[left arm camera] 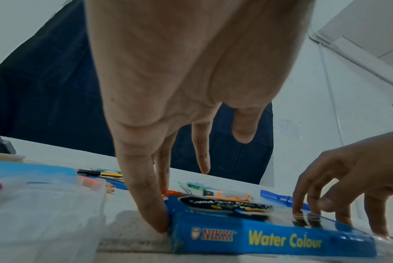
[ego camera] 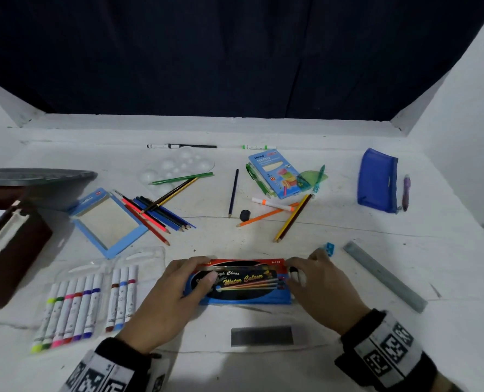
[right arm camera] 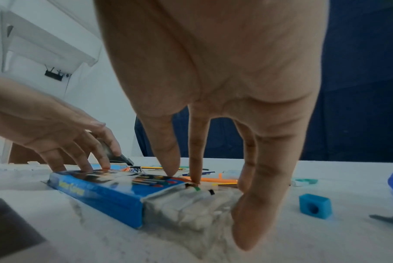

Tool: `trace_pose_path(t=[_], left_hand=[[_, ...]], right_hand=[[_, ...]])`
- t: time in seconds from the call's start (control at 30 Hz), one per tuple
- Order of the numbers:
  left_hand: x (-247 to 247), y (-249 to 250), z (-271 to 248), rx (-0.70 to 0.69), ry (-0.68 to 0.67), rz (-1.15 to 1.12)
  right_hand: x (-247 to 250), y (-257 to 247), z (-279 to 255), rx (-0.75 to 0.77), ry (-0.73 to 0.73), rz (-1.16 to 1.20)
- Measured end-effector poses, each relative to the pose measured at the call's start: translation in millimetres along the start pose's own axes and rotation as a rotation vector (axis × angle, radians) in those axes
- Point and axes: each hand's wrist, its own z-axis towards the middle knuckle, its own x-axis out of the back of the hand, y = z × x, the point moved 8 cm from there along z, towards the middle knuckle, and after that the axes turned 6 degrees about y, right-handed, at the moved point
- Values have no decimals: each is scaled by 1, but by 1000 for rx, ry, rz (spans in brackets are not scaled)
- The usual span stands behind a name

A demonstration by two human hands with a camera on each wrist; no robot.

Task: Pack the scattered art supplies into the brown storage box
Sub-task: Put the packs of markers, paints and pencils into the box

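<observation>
A: Finger state?

B: Left hand (ego camera: 168, 298) fingers are spread and set against the left end of the water colour box (ego camera: 241, 281); thumb laid on its top face, little finger pressed at the near left corner. Right hand (ego camera: 323, 290) fingers are spread too, tips set down on the right end, where white paint tubes (right arm camera: 191, 206) are seen sticking out of the sleeve. No pinch is seen; a firm grip cannot be told.

A: Box position?

B: Flat on the white table (ego camera: 348, 349), near the front edge, held between both hands. The brown storage box (ego camera: 11, 250) is located at far left, well apart, with a grey lid (ego camera: 37, 176) behind it.

A: Surroundings?

B: Marker pack (ego camera: 85, 304) just left of the left hand. Blue sharpener (ego camera: 330, 247) and grey ruler (ego camera: 385, 275) are found to the right. Loose coloured pencils (ego camera: 156, 213), neon pencil box (ego camera: 277, 174) and blue pouch (ego camera: 376, 181) are scattered further back.
</observation>
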Motion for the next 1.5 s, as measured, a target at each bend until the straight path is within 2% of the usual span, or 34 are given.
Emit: trace_pose_path(t=[0.13,0.23,0.33,0.47,0.57,0.7,0.77,0.87,0.97,1.1,1.23,1.4,1.5], left_hand=[[3,-2,0,9,-28,-23],[3,1,2,8,-51,-41],[0,8,2,-31,-83,-28],[5,4,4,-17,-99,-53],[8,0,1,-23,-125,-71],[15,2,-5,-76,-130,-55],[21,1,-8,-35,-111,-71],[40,-1,-18,32,11,-151],[66,5,-26,6,179,-187],[116,11,-31,-68,431,-208],[170,9,-38,-139,629,-185],[247,-14,-50,-216,736,-148],[299,-53,-57,-192,752,-122]], right_hand=[[1,-4,1,-33,-4,-55],[3,-17,3,-29,32,49],[-3,-31,3,-27,-2,86],[3,-38,-1,-23,7,-69],[3,-52,1,77,-25,-166],[-21,-80,6,301,-197,-203],[-30,-86,8,332,-234,-234],[-34,-94,14,361,-256,-251],[-26,-103,22,374,-222,-207],[-1,-130,24,392,-101,1],[17,-179,18,514,-41,212],[21,-257,13,628,-24,453],[14,-319,15,673,-57,524]])
